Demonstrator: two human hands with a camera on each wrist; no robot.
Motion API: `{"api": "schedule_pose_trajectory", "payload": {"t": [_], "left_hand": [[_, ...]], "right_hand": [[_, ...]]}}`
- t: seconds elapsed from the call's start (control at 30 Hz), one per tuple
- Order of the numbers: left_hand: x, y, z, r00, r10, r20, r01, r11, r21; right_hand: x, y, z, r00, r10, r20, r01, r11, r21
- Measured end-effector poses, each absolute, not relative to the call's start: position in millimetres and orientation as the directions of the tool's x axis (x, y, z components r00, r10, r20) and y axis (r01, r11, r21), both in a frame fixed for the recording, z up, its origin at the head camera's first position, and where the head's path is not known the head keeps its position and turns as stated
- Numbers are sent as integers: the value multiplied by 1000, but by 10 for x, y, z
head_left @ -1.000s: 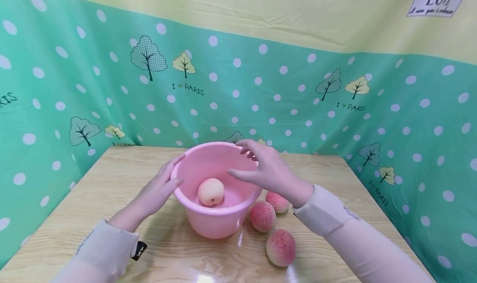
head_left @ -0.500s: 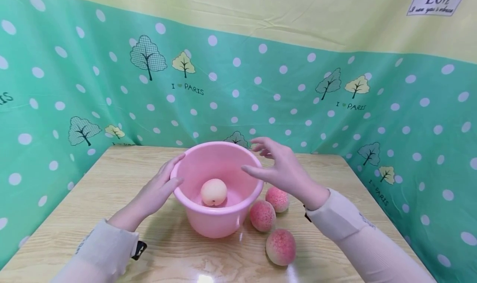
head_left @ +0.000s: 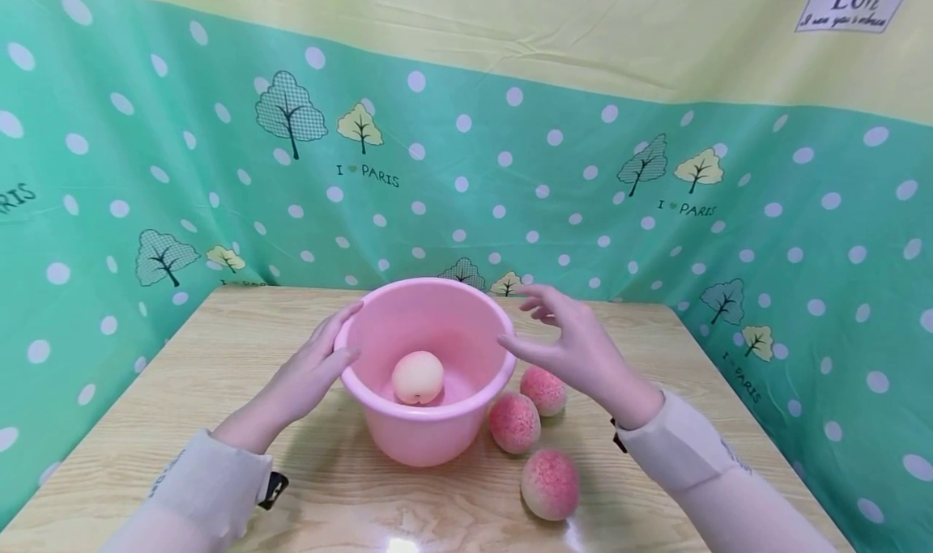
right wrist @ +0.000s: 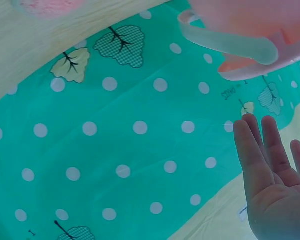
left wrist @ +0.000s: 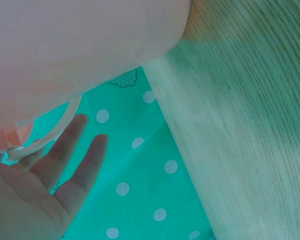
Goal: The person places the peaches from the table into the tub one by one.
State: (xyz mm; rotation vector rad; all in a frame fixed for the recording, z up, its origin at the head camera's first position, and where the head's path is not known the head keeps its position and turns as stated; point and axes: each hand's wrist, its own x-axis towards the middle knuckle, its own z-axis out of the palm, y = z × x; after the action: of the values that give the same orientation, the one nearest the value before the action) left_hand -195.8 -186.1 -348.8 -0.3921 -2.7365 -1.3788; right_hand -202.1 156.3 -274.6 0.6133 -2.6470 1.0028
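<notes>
A pink plastic bucket (head_left: 426, 444) stands upright on the wooden table. Inside it lies one pale peach (head_left: 418, 377). My left hand (head_left: 309, 375) rests against the left of the rim, thumb and fingertips touching it; the left wrist view has two of its fingers (left wrist: 90, 170) straight beside the bucket's side loop. To the right of the rim, my right hand (head_left: 576, 342) hovers with its fingers loosely bent and nothing in them. Below it, three pink peaches sit on the table: a rear one (head_left: 543, 391), a middle one (head_left: 514, 423) and a front one (head_left: 550, 484).
The wooden table (head_left: 219, 359) runs back to a green dotted cloth (head_left: 452, 164) that hangs behind and on both sides. A black band (head_left: 273, 490) shows at my left sleeve.
My right hand has moved right, from over the bucket's opening to outside its rim. The peach in the bucket has shifted slightly right. My left hand has stayed at the rim.
</notes>
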Motion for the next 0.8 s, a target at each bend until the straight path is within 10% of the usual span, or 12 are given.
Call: {"api": "schedule_pose_trajectory", "payload": {"t": [0.8], "left_hand": [[-1947,-1850,-3465,-967,207,148,240,549,800]], "right_hand": [[-2040,1766,-2989,-897,-269,350,-431,708,-559]]}}
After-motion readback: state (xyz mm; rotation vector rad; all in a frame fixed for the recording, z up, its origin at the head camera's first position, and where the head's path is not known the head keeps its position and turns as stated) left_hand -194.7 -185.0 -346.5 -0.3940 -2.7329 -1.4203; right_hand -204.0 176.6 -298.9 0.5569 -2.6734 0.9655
